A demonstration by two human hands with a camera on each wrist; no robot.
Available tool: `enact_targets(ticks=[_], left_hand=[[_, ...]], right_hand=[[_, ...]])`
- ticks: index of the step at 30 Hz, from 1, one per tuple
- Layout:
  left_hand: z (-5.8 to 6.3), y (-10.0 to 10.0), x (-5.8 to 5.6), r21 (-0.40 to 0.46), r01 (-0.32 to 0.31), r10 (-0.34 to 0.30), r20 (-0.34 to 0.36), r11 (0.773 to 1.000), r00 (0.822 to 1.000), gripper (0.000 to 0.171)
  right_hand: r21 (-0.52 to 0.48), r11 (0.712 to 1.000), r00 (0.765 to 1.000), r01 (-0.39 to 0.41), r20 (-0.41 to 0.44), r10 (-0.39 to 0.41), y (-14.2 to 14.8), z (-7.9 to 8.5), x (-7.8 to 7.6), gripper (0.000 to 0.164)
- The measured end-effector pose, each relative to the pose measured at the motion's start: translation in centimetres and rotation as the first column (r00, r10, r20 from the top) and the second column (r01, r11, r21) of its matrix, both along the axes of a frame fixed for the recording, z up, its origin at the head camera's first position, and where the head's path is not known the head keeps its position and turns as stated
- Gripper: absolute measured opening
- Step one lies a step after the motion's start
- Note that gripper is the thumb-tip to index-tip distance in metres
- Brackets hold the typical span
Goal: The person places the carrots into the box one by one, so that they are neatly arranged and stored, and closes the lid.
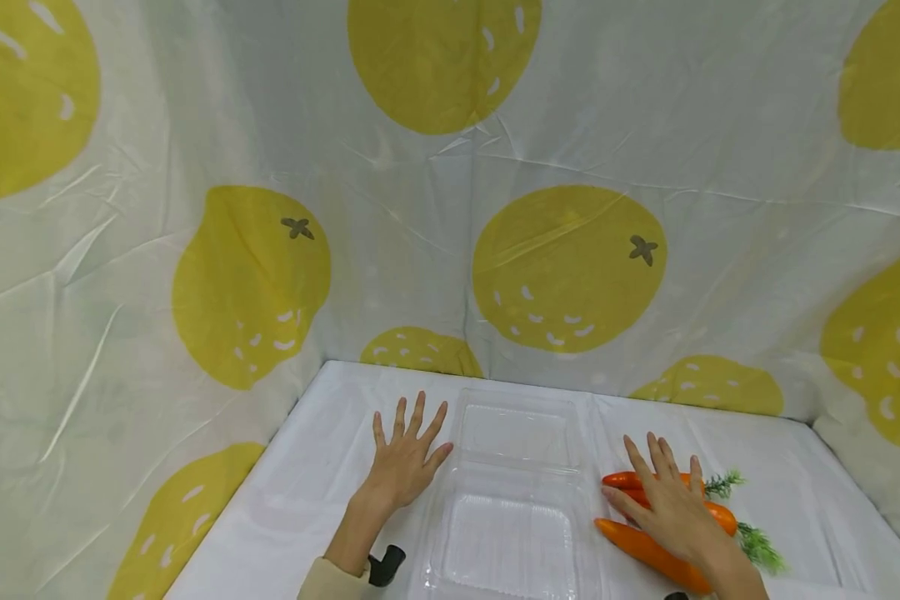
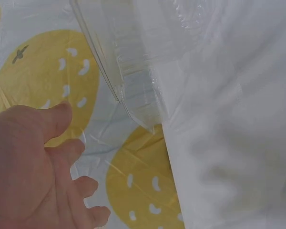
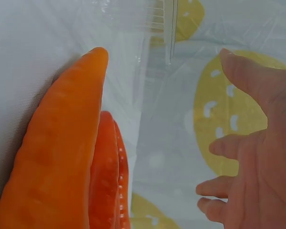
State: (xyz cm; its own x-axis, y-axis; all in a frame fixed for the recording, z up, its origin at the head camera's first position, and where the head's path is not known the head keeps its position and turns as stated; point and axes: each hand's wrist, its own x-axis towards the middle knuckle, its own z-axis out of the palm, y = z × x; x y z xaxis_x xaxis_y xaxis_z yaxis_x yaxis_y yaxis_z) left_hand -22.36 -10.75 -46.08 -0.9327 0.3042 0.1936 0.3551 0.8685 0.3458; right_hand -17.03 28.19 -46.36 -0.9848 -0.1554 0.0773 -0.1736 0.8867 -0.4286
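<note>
A clear plastic clamshell container (image 1: 506,546) lies opened flat on the white surface, its two halves one behind the other. To its left my left hand (image 1: 405,467) hovers with fingers spread, holding nothing; the left wrist view shows the thumb (image 2: 59,119) apart from the container's edge (image 2: 145,95). Several orange carrots (image 1: 645,550) with green leafy tops (image 1: 761,550) lie right of the container. Over them is my right hand (image 1: 671,508), palm down and fingers spread, partly hiding them. In the right wrist view, that hand stands apart from the nearest carrot (image 3: 62,143).
Lemon-printed cloth (image 1: 420,250) hangs as walls behind and at the sides of the white-covered table (image 1: 330,417). A black wrist strap piece (image 1: 387,565) sticks out beside the left sleeve (image 1: 333,579).
</note>
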Motion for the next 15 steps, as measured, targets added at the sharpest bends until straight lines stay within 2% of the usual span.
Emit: enact_targets(ticks=[6, 11, 15], left_hand=[[0.2, 0.0, 0.9, 0.034, 0.076, -0.078, 0.056, 0.997, 0.995, 0.063], [-0.1, -0.6, 2.0, 0.107, 0.088, -0.101, 0.121, 0.990, 0.988, 0.065], [-0.6, -1.1, 3.1, 0.189, 0.100, -0.133, 0.167, 0.977, 0.977, 0.065]], right_hand=[[-0.001, 1.000, 1.000, -0.006, 0.003, 0.006, 0.0, 0.5, 0.1, 0.093], [0.000, 1.000, 1.000, -0.004, 0.004, 0.004, 0.0, 0.8, 0.2, 0.094], [0.004, 1.000, 1.000, 0.001, 0.015, -0.001, 0.0, 0.7, 0.3, 0.095]])
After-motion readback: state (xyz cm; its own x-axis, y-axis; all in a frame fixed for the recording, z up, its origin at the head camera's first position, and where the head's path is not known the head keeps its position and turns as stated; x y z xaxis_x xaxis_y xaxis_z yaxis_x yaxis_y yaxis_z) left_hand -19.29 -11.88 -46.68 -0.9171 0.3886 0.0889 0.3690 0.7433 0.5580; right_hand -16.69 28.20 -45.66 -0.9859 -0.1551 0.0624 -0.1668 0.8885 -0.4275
